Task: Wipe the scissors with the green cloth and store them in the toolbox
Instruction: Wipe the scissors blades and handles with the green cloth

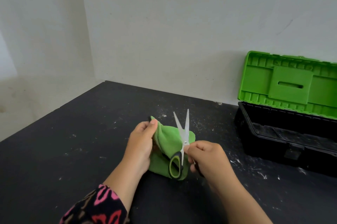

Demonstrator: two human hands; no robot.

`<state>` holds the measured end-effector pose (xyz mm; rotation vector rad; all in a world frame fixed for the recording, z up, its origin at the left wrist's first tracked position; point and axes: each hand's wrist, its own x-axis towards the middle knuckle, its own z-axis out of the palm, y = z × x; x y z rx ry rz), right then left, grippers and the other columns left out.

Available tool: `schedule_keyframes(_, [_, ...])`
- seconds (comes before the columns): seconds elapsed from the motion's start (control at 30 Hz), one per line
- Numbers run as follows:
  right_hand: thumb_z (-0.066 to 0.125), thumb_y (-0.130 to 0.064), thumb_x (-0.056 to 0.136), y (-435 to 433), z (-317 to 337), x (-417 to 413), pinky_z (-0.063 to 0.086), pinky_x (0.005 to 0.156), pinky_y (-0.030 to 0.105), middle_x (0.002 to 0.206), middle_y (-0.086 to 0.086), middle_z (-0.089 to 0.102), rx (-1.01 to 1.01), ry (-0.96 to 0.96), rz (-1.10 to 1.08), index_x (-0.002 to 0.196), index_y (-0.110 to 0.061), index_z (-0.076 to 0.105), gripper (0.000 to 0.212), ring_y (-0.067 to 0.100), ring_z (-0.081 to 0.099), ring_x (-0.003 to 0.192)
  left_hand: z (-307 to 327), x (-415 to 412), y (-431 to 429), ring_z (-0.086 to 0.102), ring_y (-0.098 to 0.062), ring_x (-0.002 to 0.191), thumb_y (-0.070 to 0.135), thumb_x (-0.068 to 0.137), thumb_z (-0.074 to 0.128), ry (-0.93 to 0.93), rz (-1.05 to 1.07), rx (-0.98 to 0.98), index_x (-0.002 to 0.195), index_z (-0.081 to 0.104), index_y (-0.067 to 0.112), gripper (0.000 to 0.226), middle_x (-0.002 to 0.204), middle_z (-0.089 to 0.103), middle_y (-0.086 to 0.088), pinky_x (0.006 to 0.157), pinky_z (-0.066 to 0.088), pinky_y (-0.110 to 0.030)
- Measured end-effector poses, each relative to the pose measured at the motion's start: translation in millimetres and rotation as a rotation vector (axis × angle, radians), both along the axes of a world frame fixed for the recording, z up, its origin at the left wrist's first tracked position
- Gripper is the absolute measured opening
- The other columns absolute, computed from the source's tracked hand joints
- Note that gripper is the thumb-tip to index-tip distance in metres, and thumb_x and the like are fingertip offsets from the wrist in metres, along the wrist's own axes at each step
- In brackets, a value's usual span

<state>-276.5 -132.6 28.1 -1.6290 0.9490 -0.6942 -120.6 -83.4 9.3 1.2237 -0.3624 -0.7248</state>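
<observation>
Both hands are holding something over the black table (73, 132). The left hand (141, 143) is gripping the green cloth (166, 141). Its thumb and fingers are curling round one side of the cloth and pinching it, and the top corner of the cloth is poking up past the fingertips. The bottom part of the cloth is hanging down close to the table, but I cannot tell if it is touching.

The right hand (209, 160) is holding the scissors (184, 138). Its fingers are curling in and pinching them near the spot where the two blades (178, 123) are meeting. The blades are standing apart like a letter V and pointing up and away from the person. One black and green handle loop (176, 166) is hanging free in front of the cloth. The other handle is hiding inside the right hand. The scissors are sitting right against the cloth, between the two hands.

The toolbox (264, 143) is sitting on the table, off to the right and well apart from the hands. Its green lid (290, 83) is standing open and up by the white wall (182, 32). A black sleeve (98, 205) with pink and red shapes is covering the left arm.
</observation>
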Motion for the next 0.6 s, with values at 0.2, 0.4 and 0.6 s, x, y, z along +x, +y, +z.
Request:
schedule_keyframes(0.2, [0.06, -0.015, 0.087, 1, -3, 2, 0.042, 0.046, 0.027, 0.056, 0.002, 0.051, 0.039, -0.19, -0.127, 0.064, -0.003, 0.06, 0.026, 0.015, 0.048, 0.043, 2, -26, 9, 0.068, -0.023, 0.087, 0.023, 0.096, 0.053, -0.323, -0.405, 0.053, 0.096, 0.064, 0.021, 0.011, 0.091, 0.072, -0.005, 0.086, 0.05, -0.04])
schedule_keyframes(0.4, [0.059, -0.013, 0.088, -2, 0, -1, 0.041, 0.044, 0.028, 0.055, 0.004, 0.048, 0.058, -0.241, -0.151, 0.065, -0.002, 0.058, 0.026, 0.016, 0.043, 0.041, 4, -30, 12, 0.069, -0.014, 0.094, 0.007, 0.093, 0.055, -0.447, -0.48, 0.022, 0.111, 0.056, 0.017, 0.02, 0.098, 0.074, 0.001, 0.084, 0.05, -0.027])
schedule_keyframes(0.6, [0.046, 0.012, 0.079, -17, 10, -13, 0.04, 0.044, 0.027, 0.06, 0.009, 0.056, 0.282, -0.36, -0.053, 0.089, 0.0, 0.064, 0.024, 0.015, 0.043, 0.042, 4, -30, 12, 0.069, -0.019, 0.095, 0.001, 0.092, 0.055, -0.379, -0.428, -0.036, 0.11, 0.058, 0.014, 0.022, 0.1, 0.074, -0.002, 0.085, 0.053, -0.028])
